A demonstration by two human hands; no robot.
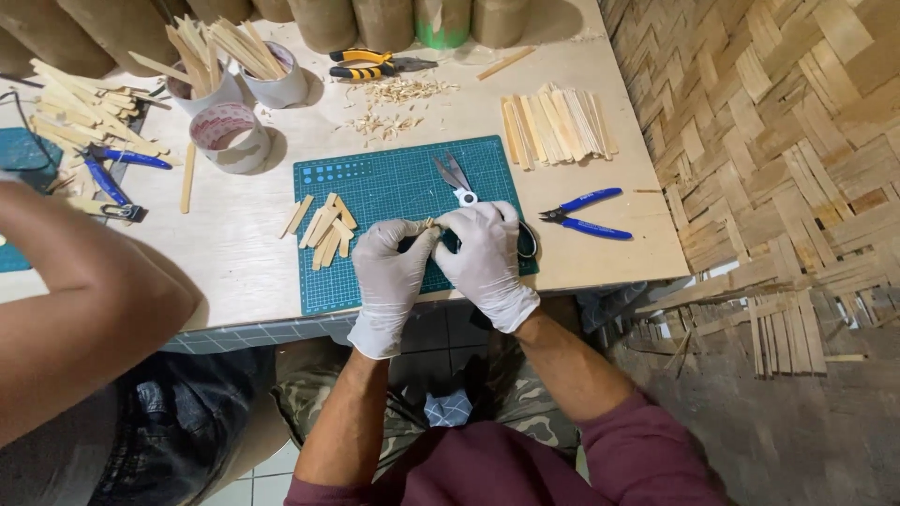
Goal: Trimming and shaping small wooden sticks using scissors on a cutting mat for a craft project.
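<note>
Both my hands wear white gloves and meet over the front part of a green cutting mat (375, 183). My left hand (389, 276) and my right hand (487, 258) pinch a small pale wooden piece (430, 223) between their fingertips. My right hand also closes on the black handles of small scissors (456, 178), whose blades point away from me. A little heap of short cut wooden sticks (323, 228) lies on the mat to the left of my left hand.
Blue-handled cutters (586, 214) lie right of the mat, with a row of flat wooden sticks (555, 126) behind. Tape rolls (230, 136) holding sticks, yellow pliers (367, 64) and shavings sit farther back. Another person's arm (84, 300) is at the left. A woven bamboo wall (797, 141) stands to the right.
</note>
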